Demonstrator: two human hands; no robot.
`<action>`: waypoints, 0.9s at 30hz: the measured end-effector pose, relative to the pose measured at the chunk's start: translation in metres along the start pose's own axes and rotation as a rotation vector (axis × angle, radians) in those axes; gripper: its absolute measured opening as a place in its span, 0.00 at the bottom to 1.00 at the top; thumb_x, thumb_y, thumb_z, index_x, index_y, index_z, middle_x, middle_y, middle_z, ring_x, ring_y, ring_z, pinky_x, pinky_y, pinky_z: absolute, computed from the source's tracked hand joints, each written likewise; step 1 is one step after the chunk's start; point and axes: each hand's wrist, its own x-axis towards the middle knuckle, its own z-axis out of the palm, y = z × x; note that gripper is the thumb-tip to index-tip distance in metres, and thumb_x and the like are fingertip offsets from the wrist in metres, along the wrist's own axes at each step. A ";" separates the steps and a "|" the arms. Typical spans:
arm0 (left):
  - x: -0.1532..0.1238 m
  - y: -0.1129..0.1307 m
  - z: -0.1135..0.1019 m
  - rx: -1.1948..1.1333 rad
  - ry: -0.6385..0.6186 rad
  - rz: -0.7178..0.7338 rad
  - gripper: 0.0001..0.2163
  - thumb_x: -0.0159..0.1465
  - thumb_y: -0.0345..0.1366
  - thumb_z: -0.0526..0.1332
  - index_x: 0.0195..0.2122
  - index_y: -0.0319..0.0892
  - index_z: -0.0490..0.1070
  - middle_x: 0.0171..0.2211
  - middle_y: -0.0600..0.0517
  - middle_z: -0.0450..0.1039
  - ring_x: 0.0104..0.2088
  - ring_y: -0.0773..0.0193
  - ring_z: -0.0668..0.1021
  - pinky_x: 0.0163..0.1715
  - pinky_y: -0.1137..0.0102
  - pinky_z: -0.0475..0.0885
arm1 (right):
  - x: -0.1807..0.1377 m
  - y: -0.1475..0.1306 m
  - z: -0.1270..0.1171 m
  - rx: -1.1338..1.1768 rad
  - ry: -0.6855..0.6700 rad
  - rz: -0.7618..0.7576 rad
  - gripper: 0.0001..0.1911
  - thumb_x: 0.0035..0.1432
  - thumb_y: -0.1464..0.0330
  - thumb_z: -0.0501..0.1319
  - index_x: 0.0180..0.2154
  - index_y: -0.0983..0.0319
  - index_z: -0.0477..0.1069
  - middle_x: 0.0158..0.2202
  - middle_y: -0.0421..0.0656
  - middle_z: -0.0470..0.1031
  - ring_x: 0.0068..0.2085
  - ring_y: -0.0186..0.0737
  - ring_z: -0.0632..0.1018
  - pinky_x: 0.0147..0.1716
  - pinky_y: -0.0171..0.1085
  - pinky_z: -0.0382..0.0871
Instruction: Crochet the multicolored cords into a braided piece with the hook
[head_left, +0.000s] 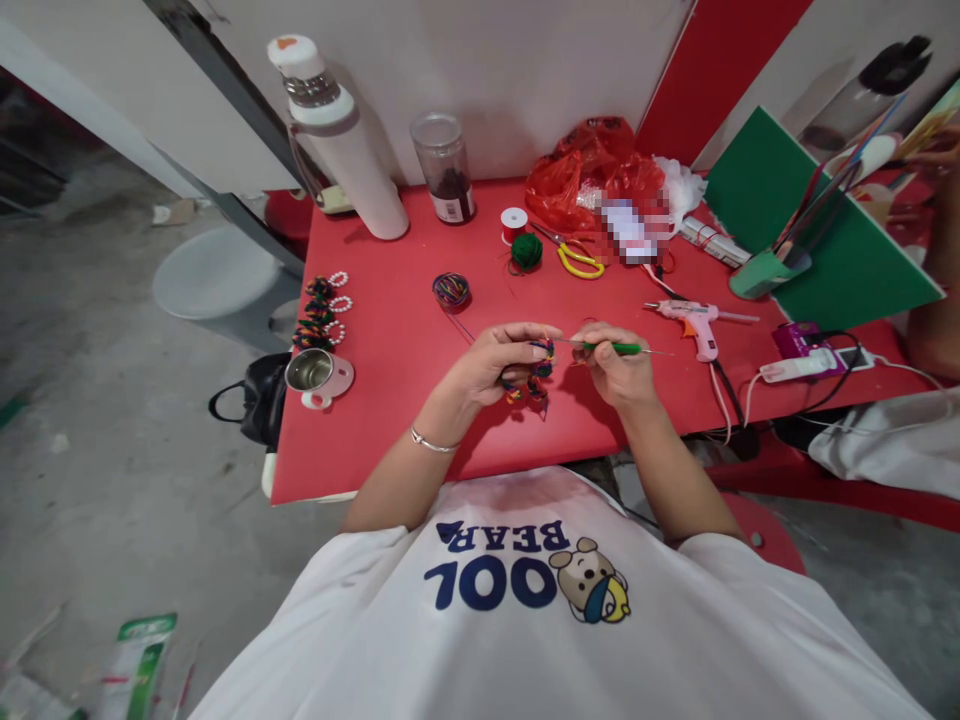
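Observation:
My left hand (501, 358) is closed around a multicoloured crocheted piece (540, 372), whose curly end hangs below the fingers. Pinched in my right hand (616, 368) is a crochet hook (624, 348) with a green handle; its thin metal shaft points left and meets the top of the crocheted piece. From a ball of multicoloured yarn (451, 290) a strand runs toward my left hand. Beyond my hands lie a ball of green yarn (526, 251), a spool of red thread (514, 222) and yellow-handled pliers (579, 261).
On the red table (390, 400), a steel mug (318, 376) and finished crocheted pieces with bead rings (322, 315) lie left. A thermos (345, 150) and a jar (442, 170) stand behind. At right are a pink glue gun (699, 325), a power strip (802, 366) and another person's arm (934, 250).

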 end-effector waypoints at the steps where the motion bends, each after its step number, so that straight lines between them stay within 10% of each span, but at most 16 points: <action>1: 0.000 0.000 -0.001 0.006 -0.011 -0.011 0.18 0.45 0.31 0.77 0.40 0.39 0.85 0.21 0.57 0.71 0.15 0.81 0.55 0.16 0.76 0.44 | 0.000 0.000 0.000 -0.003 0.002 0.008 0.19 0.51 0.45 0.76 0.33 0.52 0.84 0.33 0.39 0.84 0.30 0.35 0.80 0.28 0.36 0.75; 12: -0.002 -0.001 0.007 0.169 0.102 0.055 0.26 0.46 0.35 0.79 0.48 0.38 0.85 0.24 0.53 0.77 0.15 0.79 0.57 0.17 0.74 0.47 | -0.007 0.001 0.005 -0.002 0.046 0.116 0.22 0.50 0.44 0.76 0.35 0.54 0.83 0.32 0.40 0.85 0.30 0.37 0.81 0.31 0.38 0.78; 27: -0.004 0.003 -0.002 0.016 -0.053 -0.049 0.22 0.45 0.32 0.79 0.44 0.38 0.85 0.23 0.54 0.76 0.14 0.81 0.54 0.15 0.76 0.43 | 0.000 0.000 -0.015 -0.070 -0.132 -0.053 0.13 0.57 0.49 0.74 0.38 0.49 0.86 0.36 0.40 0.86 0.34 0.38 0.82 0.35 0.40 0.78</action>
